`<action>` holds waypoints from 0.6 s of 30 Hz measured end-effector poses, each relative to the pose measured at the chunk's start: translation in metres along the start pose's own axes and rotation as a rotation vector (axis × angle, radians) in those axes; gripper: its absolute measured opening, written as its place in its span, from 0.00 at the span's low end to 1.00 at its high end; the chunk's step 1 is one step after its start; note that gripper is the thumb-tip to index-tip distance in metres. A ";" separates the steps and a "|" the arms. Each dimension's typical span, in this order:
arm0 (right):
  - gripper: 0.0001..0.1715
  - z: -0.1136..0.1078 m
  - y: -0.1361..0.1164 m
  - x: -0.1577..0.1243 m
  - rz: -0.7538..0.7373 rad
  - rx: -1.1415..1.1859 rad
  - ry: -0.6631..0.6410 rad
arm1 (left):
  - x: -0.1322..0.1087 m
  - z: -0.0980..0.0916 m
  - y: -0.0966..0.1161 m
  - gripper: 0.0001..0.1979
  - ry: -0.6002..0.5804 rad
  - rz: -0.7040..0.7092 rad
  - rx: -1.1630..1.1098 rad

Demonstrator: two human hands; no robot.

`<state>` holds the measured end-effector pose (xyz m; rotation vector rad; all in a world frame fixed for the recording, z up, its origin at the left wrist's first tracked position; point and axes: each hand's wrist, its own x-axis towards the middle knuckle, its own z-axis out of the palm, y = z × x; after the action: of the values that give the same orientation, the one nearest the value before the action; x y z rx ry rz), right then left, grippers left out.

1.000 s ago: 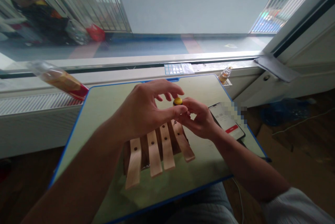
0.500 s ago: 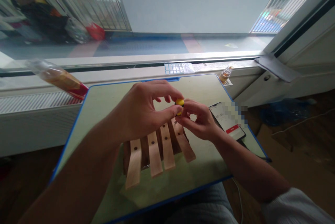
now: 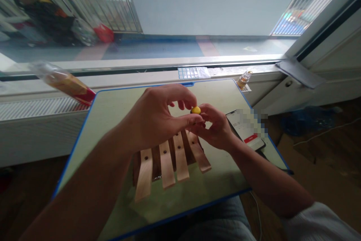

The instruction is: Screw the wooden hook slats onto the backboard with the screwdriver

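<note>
A small round yellow-and-black piece (image 3: 196, 110) is pinched above the table between the thumb and index finger of my left hand (image 3: 165, 115). From the other side, my right hand (image 3: 214, 126) has its fingertips closed against the same piece; its thumb side is partly hidden. Below my hands rests a brown wooden base (image 3: 136, 167) bearing several pale wooden slats (image 3: 144, 179), each with a dark round dot or hole. My left hand covers the far ends of the slats.
A phone (image 3: 246, 132) lies on the blue-edged table (image 3: 225, 181), to the right of my right hand. A bottle with a red label (image 3: 69, 87) leans at the left edge. Beyond the table, a small bottle (image 3: 244, 80) and a blue-gridded sheet (image 3: 193, 73) sit by the window.
The yellow-and-black piece has turned and shifted slightly up and right between my fingers, showing more of its yellow top. My hands have barely moved; the wooden slats stay put.
</note>
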<state>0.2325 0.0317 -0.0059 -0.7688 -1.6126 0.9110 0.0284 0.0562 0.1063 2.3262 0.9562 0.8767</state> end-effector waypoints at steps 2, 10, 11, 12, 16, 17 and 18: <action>0.18 0.001 -0.001 0.000 0.009 0.008 -0.010 | 0.000 -0.002 0.002 0.05 -0.027 -0.003 0.004; 0.05 -0.002 -0.012 0.001 -0.079 -0.010 -0.055 | -0.002 -0.005 0.006 0.10 -0.092 0.060 0.003; 0.05 -0.001 -0.012 0.002 -0.092 -0.024 -0.059 | -0.003 -0.005 0.006 0.10 -0.093 0.058 0.011; 0.05 -0.001 -0.011 0.001 -0.103 -0.033 -0.055 | -0.003 -0.005 0.007 0.10 -0.089 0.054 0.022; 0.07 0.003 -0.003 0.000 -0.141 -0.029 -0.014 | -0.005 -0.005 0.008 0.11 -0.064 0.064 0.070; 0.08 0.004 -0.002 0.000 -0.145 -0.025 -0.007 | -0.005 -0.005 0.008 0.11 -0.058 0.073 0.080; 0.09 0.004 0.000 -0.001 -0.141 -0.026 -0.002 | -0.005 -0.005 0.007 0.10 -0.050 0.080 0.089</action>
<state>0.2287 0.0304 -0.0065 -0.6624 -1.6612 0.7917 0.0253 0.0489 0.1121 2.4652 0.9041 0.8188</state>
